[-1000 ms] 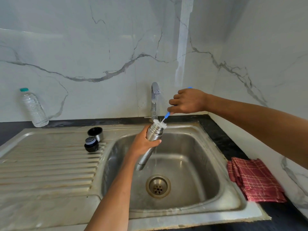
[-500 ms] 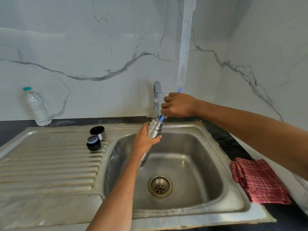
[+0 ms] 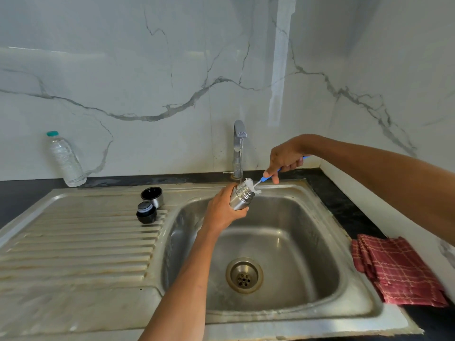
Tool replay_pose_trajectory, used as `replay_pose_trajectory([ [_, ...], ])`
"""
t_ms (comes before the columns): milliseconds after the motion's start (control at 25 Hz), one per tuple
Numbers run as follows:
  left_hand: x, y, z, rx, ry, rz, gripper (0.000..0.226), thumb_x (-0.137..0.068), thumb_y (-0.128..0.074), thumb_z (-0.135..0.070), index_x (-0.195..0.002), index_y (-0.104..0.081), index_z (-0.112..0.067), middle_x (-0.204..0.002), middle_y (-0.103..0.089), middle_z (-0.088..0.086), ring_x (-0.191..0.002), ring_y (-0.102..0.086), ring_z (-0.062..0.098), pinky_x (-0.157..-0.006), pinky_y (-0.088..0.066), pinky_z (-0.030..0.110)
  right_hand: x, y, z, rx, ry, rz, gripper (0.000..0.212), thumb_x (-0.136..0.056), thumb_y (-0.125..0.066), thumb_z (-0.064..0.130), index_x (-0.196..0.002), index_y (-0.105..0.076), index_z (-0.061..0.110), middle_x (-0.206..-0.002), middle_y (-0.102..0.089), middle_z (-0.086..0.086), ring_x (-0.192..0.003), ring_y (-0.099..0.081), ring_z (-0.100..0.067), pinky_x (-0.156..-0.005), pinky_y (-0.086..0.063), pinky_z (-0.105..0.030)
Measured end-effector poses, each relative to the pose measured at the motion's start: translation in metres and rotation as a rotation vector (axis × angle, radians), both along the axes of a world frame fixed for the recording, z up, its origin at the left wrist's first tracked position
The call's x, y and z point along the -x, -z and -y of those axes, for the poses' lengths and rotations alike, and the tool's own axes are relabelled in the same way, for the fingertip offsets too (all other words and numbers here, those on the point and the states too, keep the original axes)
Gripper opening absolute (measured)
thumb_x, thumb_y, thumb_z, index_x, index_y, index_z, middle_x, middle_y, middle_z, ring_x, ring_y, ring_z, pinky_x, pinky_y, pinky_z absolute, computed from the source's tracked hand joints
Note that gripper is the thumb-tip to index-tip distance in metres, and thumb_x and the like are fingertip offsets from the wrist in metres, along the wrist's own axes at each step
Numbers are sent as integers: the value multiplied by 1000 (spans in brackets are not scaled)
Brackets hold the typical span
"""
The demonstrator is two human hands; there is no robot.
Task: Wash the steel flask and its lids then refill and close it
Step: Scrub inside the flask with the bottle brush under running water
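Left hand [image 3: 222, 210] wrapped round the steel flask [image 3: 240, 198], fingers [image 3: 242, 214] curled under its body, thumb side hidden behind. Flask tilted, neck and threaded mouth poking out above the left fingers toward the right, lower body hidden by the hand and wrist. Held over the sink [image 3: 344, 242] basin, just below the tap [image 3: 238, 148]; thin stream of water running down from the spout to the flask mouth. Right hand [image 3: 285, 158] gripping the blue handle of the bottle brush [image 3: 256, 184], fingers curled tight round it, index fingertip and thumb pinching low on the handle, handle end sticking out behind the hand. White bristles touching the rim of the flask mouth, mostly outside it, just right of and above the left fingers; how far the tip goes in, cannot tell. Right fingers just beside the flask mouth, apart from the steel. Steel outer lid [image 3: 152, 196] open side up and black inner lid [image 3: 146, 212] standing on the drainboard, well left of the left fingers, the two just beside each other. Plastic water bottle [image 3: 65, 159] with teal cap leaning on the wall far left on the counter [image 3: 344, 205]. Folded red checked cloth [image 3: 398, 269] on the counter, well below and right of the right fingers. Drain [image 3: 244, 275] in the basin below both hands.
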State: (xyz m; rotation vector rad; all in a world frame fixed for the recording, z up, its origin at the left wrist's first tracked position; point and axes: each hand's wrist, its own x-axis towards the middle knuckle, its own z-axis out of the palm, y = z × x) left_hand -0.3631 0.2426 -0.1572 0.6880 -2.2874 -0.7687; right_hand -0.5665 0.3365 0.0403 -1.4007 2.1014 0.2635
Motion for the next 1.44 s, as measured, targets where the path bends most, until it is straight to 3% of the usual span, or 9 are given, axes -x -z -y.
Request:
replay_pose_trajectory([
  [120, 1, 3, -1, -23, 13, 30, 79, -67, -82, -52, -136, -46, -41, -121, -63, -12, -100, -64, 15, -87, -57, 44, 8, 15, -9, 203, -318, -365, 24, -91, -69, 50, -97, -64, 27, -85, -67, -1, -69, -52, -14, -71, -39, -30],
  [280, -1, 2, 7, -107, 5, -18, 75, -68, -85, -48, -133, -48, -39, -118, -62, -12, -97, -63, 10, -85, -59, 41, 14, 27, -16, 807, -1151, -1030, 18, -98, -64, 35, -95, -68, 18, -82, -65, 0, -72, -61, -25, -66, -42, -33],
  [560, -2, -2, 7, -69, 35, -21, 76, -71, -87, -42, -137, -50, -34, -122, -62, -11, -100, -62, 11, -84, -55, 32, -3, -30, -8, 26, -91, -81, 35, -96, -63, 50, -100, -80, 20, -59, -41, 3, -47, -29, -14, -49, -26, -25],
  [680, -5, -2, 7, -94, 30, -17, 76, -71, -87, -42, -137, -49, -35, -122, -63, -10, -99, -64, 12, -84, -57, 34, 2, -22, -10, 106, -338, -488, 35, -99, -55, 54, -101, -73, 24, -76, -65, 6, -60, -53, -13, -70, -46, -28],
  [840, -8, -5, 10, -194, 35, -84, 67, -75, -88, -33, -129, -50, -40, -114, -66, -12, -94, -67, 9, -79, -56, 26, 18, 17, -13, 870, -1126, -1223, 33, -110, -39, 33, -111, -66, 13, -85, -64, -4, -73, -57, -26, -72, -44, -39],
  [960, -9, -6, 12, -172, 63, -67, 62, -75, -88, -32, -123, -51, -40, -110, -66, -16, -92, -66, 6, -73, -49, 20, 16, 8, -19, 725, -1068, -985, 43, -107, -40, 45, -101, -69, 14, -72, -62, -2, -60, -60, -27, -57, -36, -31],
  [1080, -9, -8, 10, -123, 66, -49, 69, -72, -89, -35, -130, -50, -37, -114, -63, -16, -95, -63, 4, -76, -50, 21, 2, -22, -17, 290, -339, -249, 47, -101, -51, 54, -96, -79, 17, -61, -52, 7, -54, -45, -15, -60, -31, -27],
  [1160, -10, -6, 10, -111, 75, -30, 74, -72, -89, -35, -135, -49, -35, -117, -61, -16, -98, -62, 4, -78, -53, 23, -1, -27, -14, 177, -181, -82, 44, -96, -57, 55, -98, -79, 17, -55, -41, 7, -49, -32, -14, -60, -30, -28],
  [1440, -12, -4, 14, -165, 48, -84, 68, -73, -89, -36, -129, -51, -39, -115, -66, -14, -96, -66, 8, -80, -56, 27, 15, 7, -26, 890, -1134, -1018, 17, -96, -69, 28, -102, -70, 12, -82, -67, -5, -69, -62, -27, -60, -46, -35],
])
